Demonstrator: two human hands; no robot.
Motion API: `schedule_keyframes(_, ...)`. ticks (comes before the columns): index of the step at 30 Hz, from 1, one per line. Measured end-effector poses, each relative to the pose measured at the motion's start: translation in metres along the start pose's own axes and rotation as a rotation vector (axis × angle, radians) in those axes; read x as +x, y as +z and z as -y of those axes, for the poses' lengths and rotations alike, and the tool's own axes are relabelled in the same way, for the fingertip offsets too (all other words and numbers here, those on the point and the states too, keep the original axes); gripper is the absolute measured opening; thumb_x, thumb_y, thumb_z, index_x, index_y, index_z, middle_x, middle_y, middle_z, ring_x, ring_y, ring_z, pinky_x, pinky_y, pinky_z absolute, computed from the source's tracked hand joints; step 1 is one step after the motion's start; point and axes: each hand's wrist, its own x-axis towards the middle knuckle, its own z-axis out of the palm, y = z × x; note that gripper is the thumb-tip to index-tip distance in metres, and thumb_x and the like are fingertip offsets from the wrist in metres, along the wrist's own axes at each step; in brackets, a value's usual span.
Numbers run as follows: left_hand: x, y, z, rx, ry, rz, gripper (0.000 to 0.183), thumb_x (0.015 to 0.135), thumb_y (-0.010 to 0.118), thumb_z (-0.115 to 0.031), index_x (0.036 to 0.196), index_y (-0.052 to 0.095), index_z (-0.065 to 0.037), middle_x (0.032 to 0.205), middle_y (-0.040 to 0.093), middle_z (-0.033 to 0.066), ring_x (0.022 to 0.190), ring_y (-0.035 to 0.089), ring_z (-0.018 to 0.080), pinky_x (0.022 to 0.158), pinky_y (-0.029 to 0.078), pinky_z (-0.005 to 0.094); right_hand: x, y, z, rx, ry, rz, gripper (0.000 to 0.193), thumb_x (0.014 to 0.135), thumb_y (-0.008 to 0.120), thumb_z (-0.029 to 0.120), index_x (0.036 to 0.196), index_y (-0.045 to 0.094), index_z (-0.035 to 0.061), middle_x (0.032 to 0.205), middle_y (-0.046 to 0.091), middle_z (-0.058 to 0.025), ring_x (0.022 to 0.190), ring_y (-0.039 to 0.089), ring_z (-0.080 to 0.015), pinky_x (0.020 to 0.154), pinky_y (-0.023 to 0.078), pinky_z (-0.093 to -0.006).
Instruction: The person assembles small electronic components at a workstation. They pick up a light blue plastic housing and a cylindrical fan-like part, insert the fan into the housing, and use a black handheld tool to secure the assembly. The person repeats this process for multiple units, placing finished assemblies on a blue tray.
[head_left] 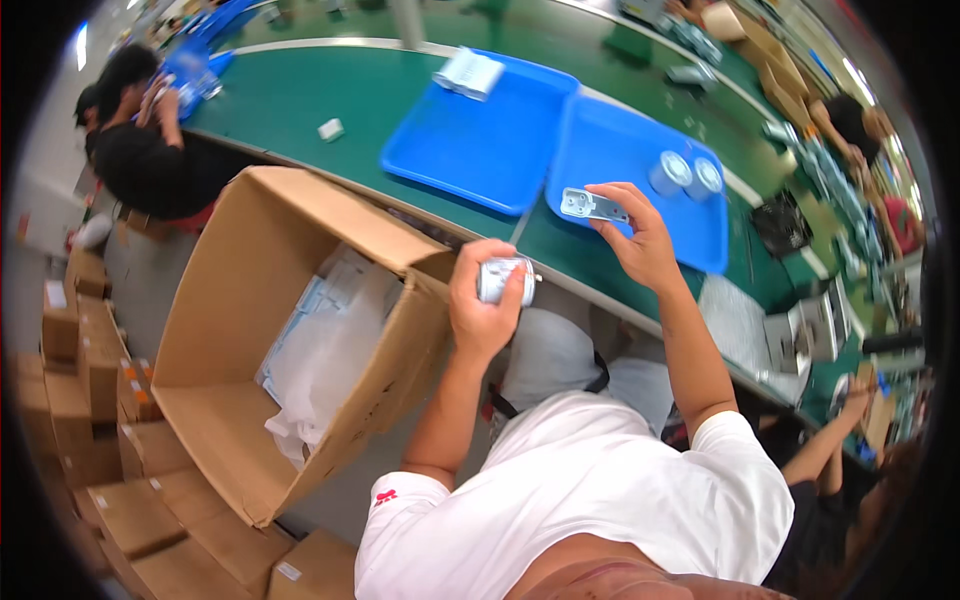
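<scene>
My left hand (476, 312) is wrapped round a short white cylindrical part (493, 281) with a small metal tip at its side. It is held between the cardboard box and the table edge. In my right hand (646, 245), pinched between thumb and fingers, is a narrow light grey-blue moulded piece (588, 204) with rounded ends and small holes. That hand is over the near-left part of the right blue tray (620, 140). Two light-blue and white cylindrical parts (670, 173) stand in this tray, to the right of my hand.
A second blue tray (480, 140) carries a white packet (468, 75). Left of me, an open cardboard box (210, 330) contains plastic film and pale packets. Stacked cartons (190, 500) cover the floor beyond. Other people work along the green table (300, 95); a small white piece (330, 130) lies there.
</scene>
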Motion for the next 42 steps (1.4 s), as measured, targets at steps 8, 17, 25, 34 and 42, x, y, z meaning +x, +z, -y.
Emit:
schedule_keyframes(8,-0.002,0.092,-0.041,0.286,0.399,0.181,0.031,0.08,0.079,0.0,0.108,0.066,-0.005,0.107,0.068,0.0123,0.092,0.065,0.0277,0.08,0.052,0.0368,-0.132,-0.061,-0.003,-0.13,0.025,-0.201,0.049,0.081,0.075,-0.005,0.127,0.071,0.0096,0.121,0.067,-0.0124,0.113,0.063,-0.0307,0.096,0.051,-0.0387)
schedule_keyframes(17,-0.021,0.164,-0.078,0.537,0.62,0.23,0.028,0.076,0.084,-0.006,0.101,0.071,-0.009,0.106,0.068,0.0088,0.093,0.063,0.0283,0.076,0.052,0.0392,-0.188,-0.113,0.003,-0.079,0.012,-0.344,0.05,0.081,0.076,-0.003,0.129,0.07,0.0088,0.12,0.066,-0.0134,0.107,0.064,-0.0323,0.092,0.052,-0.0383)
schedule_keyframes(25,-0.032,0.19,-0.095,0.579,0.628,0.434,0.038,0.072,0.087,-0.008,0.108,0.072,-0.01,0.107,0.068,0.0084,0.096,0.065,0.0286,0.081,0.054,0.039,-0.211,-0.146,-0.002,-0.197,-0.015,-0.384,0.049,0.08,0.078,-0.001,0.128,0.07,0.0093,0.115,0.068,-0.0133,0.103,0.067,-0.0323,0.084,0.055,-0.0382)
schedule_keyframes(34,-0.031,0.203,-0.096,0.324,0.266,0.79,0.069,0.064,0.096,-0.011,0.126,0.066,-0.008,0.109,0.067,0.0086,0.099,0.068,0.0236,0.086,0.055,0.0365,-0.206,-0.174,0.016,-0.059,-0.009,-0.364,0.048,0.078,0.087,0.007,0.122,0.068,0.0073,0.104,0.072,-0.0078,0.09,0.071,-0.0218,0.074,0.055,-0.033)
schedule_keyframes(42,-0.018,0.213,-0.082,0.127,0.248,0.749,0.057,0.065,0.092,-0.007,0.117,0.068,-0.005,0.11,0.068,0.0088,0.1,0.068,0.0223,0.087,0.055,0.035,-0.178,-0.156,0.016,0.187,-0.025,-0.416,0.037,0.082,0.086,0.012,0.113,0.067,0.0047,0.098,0.073,-0.01,0.085,0.073,-0.022,0.075,0.055,-0.031)
